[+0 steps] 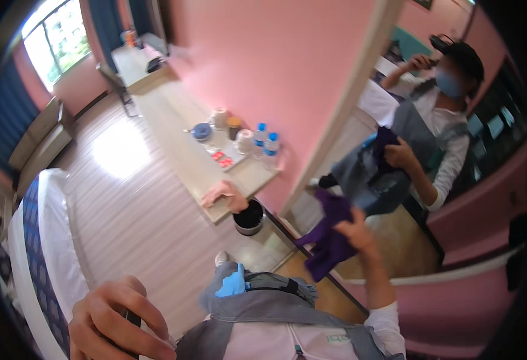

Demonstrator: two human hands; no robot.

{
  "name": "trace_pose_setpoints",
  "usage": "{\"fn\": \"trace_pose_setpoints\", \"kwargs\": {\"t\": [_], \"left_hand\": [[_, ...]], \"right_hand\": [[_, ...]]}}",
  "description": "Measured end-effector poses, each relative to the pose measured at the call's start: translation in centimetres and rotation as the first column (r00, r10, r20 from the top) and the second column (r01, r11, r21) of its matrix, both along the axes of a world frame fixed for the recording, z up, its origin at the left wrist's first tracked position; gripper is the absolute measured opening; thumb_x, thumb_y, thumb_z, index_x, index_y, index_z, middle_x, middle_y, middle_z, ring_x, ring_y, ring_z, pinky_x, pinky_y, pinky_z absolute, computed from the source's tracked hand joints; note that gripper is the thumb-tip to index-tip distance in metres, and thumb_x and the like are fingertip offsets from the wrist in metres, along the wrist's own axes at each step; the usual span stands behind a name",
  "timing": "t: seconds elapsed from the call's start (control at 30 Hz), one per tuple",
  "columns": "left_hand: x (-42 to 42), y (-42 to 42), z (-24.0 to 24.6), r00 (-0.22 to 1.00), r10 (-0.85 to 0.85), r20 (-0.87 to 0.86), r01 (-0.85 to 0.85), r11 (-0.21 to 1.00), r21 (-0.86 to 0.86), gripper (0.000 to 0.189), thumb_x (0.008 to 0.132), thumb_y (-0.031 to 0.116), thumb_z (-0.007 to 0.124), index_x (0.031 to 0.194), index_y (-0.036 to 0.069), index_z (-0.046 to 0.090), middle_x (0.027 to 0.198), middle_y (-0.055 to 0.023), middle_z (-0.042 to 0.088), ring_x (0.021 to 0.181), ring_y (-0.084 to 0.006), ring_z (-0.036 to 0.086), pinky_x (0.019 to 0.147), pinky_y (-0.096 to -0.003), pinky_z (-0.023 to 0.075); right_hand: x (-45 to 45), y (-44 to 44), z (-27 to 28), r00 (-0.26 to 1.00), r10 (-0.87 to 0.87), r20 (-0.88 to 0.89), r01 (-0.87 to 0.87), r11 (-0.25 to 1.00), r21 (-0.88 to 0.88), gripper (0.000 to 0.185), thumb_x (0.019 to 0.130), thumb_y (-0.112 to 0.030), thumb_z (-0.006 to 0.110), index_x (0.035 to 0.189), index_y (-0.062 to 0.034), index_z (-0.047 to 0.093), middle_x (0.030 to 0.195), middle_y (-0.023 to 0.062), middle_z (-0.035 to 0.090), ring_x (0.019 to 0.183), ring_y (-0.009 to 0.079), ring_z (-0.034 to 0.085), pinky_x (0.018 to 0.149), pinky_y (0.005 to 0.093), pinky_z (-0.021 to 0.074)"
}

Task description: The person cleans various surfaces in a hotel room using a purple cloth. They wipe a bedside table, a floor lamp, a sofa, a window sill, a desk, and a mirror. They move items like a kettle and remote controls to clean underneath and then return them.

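Observation:
My right hand (358, 231) grips a crumpled purple cloth (331, 240), which hangs in front of a large wall mirror (403, 252). Whether the cloth touches the glass I cannot tell. Close to the camera at lower left, my left hand (115, 315) is raised with its fingers curled around a small dark object (133, 318), mostly hidden by the fingers. The mirror reflects a person (439, 112) in a grey apron and face mask, one hand up beside the head and the other on the purple cloth. A light-blue cloth or glove (232, 281) pokes out of my apron pocket.
A long pale desk (169, 117) runs along the pink wall, bearing two water bottles (270, 146), cups, red packets (222, 159) and a pink cloth (225, 195). A dark waste bin (249, 218) stands at its near end. A bed (52, 234) lies left, a sofa (40, 139) beyond.

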State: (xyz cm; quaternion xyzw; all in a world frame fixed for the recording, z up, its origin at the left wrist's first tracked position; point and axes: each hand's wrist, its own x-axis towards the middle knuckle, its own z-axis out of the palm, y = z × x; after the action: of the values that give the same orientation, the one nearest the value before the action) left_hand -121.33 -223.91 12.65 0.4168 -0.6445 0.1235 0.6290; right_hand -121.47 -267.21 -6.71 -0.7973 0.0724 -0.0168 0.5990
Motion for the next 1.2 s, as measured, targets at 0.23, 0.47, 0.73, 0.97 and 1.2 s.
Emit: {"fn": "trace_pose_setpoints", "kwargs": {"t": [0.23, 0.47, 0.73, 0.97, 1.2], "left_hand": [[2.4, 11.2, -1.3, 0.957, 0.289, -0.028, -0.289, 0.957, -0.028, 0.039, 0.083, 0.012, 0.072, 0.121, 0.018, 0.063, 0.109, -0.012, 0.061, 0.086, -0.0225, 0.067, 0.067, -0.0343, 0.0588], [6.0, 16.0, -1.7, 0.916, 0.368, -0.157, -0.373, 0.928, -0.001, 0.04, 0.081, 0.014, 0.075, 0.12, 0.018, 0.063, 0.107, -0.0107, 0.058, 0.087, -0.0216, 0.064, 0.068, -0.0339, 0.0589], [12.9, 18.4, -4.8, 0.954, 0.166, -0.251, -0.173, 0.985, -0.006, 0.042, 0.079, 0.017, 0.077, 0.12, 0.019, 0.064, 0.11, -0.0106, 0.057, 0.088, -0.022, 0.063, 0.066, -0.0324, 0.0574], [17.2, 11.0, -4.6, 0.96, -0.122, -0.25, 0.124, 0.992, -0.008, 0.049, 0.076, 0.022, 0.082, 0.121, 0.021, 0.064, 0.109, -0.0081, 0.058, 0.087, -0.0201, 0.063, 0.066, -0.0307, 0.0558], [17.6, -0.4, -4.3, 0.803, -0.572, -0.164, 0.57, 0.819, -0.069, 0.043, 0.079, 0.017, 0.078, 0.12, 0.022, 0.065, 0.105, -0.0083, 0.057, 0.088, -0.0206, 0.063, 0.069, -0.0329, 0.0576]], "right_hand": [[19.5, 27.9, -8.9, 0.828, 0.464, -0.315, -0.068, 0.64, 0.766, 0.043, 0.086, -0.019, 0.066, 0.121, 0.0008, 0.053, 0.102, 0.0109, 0.065, 0.087, 0.0197, 0.065, 0.079, 0.0313, 0.0547], [42.3, 32.4, -15.4, 0.981, 0.194, 0.004, -0.193, 0.978, -0.077, 0.073, 0.08, -0.057, 0.065, 0.127, -0.0031, 0.056, 0.115, 0.0133, 0.064, 0.106, 0.0256, 0.061, 0.095, 0.038, 0.0461], [25.2, 24.3, -26.2, 0.829, 0.514, 0.22, -0.157, 0.592, -0.791, 0.031, 0.078, -0.028, 0.071, 0.103, -0.0113, 0.068, 0.095, 0.0106, 0.069, 0.09, 0.0308, 0.065, 0.083, 0.038, 0.0508], [16.8, 18.4, -19.9, 0.973, -0.165, -0.159, 0.214, 0.901, 0.376, 0.026, 0.098, -0.02, 0.05, 0.094, -0.0038, 0.07, 0.075, -0.001, 0.062, 0.071, 0.0079, 0.057, 0.068, 0.0221, 0.0468], [4.6, 7.3, -17.2, 0.981, -0.04, -0.187, 0.046, 0.998, 0.031, 0.032, 0.099, -0.028, 0.053, 0.103, 0.0008, 0.066, 0.089, -0.0007, 0.065, 0.081, 0.011, 0.059, 0.075, 0.0278, 0.0473]]}}
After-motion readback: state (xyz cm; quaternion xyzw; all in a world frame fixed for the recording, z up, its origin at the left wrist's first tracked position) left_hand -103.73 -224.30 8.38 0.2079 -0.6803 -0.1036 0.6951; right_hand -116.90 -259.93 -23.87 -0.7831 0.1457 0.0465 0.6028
